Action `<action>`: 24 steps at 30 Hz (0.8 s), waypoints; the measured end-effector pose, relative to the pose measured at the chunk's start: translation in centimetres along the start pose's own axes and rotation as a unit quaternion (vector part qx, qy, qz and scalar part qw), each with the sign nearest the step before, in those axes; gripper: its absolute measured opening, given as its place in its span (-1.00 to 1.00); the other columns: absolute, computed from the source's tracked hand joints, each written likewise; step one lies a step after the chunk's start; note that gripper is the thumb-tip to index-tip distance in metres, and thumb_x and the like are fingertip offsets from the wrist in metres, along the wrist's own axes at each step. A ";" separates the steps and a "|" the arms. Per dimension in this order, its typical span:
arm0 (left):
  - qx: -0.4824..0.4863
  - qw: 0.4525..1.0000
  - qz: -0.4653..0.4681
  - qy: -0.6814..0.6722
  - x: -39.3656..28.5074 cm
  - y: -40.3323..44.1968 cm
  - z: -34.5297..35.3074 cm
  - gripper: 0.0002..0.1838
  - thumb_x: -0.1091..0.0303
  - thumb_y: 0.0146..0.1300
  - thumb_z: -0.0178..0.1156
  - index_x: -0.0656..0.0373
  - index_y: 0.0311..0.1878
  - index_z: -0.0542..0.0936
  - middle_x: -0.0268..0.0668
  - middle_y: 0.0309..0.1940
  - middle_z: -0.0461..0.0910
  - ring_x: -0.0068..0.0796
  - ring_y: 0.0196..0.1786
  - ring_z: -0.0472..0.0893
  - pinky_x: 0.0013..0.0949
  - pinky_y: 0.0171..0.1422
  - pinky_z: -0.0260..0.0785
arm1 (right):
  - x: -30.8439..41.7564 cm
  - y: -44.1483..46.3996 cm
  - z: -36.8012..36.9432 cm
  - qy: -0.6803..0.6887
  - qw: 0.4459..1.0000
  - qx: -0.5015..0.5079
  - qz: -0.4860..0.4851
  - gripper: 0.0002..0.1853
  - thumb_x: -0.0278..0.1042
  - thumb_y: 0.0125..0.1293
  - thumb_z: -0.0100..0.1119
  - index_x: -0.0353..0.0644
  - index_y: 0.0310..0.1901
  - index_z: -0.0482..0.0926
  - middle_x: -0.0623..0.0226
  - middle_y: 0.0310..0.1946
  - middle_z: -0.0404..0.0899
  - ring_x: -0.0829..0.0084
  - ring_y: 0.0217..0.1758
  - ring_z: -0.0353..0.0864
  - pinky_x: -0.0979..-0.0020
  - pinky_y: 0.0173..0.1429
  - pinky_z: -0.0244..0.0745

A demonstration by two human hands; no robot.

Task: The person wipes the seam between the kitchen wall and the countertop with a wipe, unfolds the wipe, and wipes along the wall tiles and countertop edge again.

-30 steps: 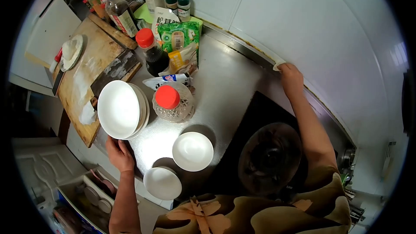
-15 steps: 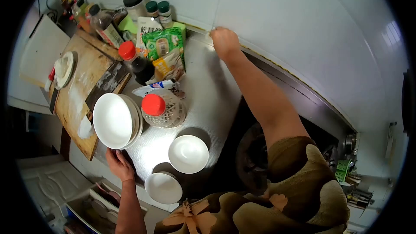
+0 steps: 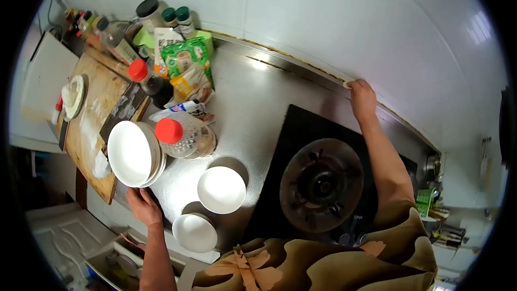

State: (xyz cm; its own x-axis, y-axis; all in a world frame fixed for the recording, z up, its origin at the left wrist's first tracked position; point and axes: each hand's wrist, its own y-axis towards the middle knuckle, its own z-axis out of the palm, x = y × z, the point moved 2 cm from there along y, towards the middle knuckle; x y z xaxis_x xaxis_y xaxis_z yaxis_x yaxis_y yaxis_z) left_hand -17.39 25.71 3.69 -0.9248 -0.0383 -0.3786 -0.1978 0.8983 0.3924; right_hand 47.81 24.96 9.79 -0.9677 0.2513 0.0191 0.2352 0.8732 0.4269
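Note:
My right hand [image 3: 362, 98] is closed on a pale cloth [image 3: 347, 84], pressed against the raised metal ledge [image 3: 301, 68] where the counter meets the wall. Below that arm lies a black gas stove [image 3: 321, 183]. My left hand [image 3: 144, 207] rests at the counter's front edge, fingers apart, just below a stack of white bowls [image 3: 130, 153]. It holds nothing that I can see. Two more white bowls, one [image 3: 221, 189] near the stove and one [image 3: 195, 233] by the front edge, stand to the right of that hand.
A glass jar with a red lid [image 3: 186, 136], a dark sauce bottle [image 3: 156, 87] and a green packet [image 3: 186, 56] stand behind the bowls. On the left are a wooden board [image 3: 97, 113] and a plate of dough [image 3: 72, 97]. An open drawer [image 3: 121, 264] is below.
My right hand moved left along the ledge toward the packets, then back right with the cloth. My left hand stays by the bowl stack. The view has shifted somewhat.

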 end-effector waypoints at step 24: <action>0.015 0.997 -0.029 -0.063 0.3 -0.1 -0.3 -0.69 0.31 0.41 0.00 0.29 0.09 0.47 -0.07 -0.20 0.49 -0.05 -0.16 0.49 -0.19 -0.02 0.35 | 18.2 11.6 7.6 0.061 0.983 -0.053 -0.162 -0.91 -0.51 0.03 0.15 -0.12 -0.40 0.61 0.20 -0.32 0.57 0.19 -0.20 0.61 0.26 -0.17 0.56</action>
State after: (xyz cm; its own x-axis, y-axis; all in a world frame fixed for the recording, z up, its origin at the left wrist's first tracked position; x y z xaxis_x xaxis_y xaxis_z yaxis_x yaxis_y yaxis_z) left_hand -17.75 25.47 3.81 -0.8634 -0.0372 -0.5031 -0.2384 0.9090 0.3418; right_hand 33.60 42.90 8.19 -0.9955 -0.0907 -0.0282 -0.0920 0.8488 0.5206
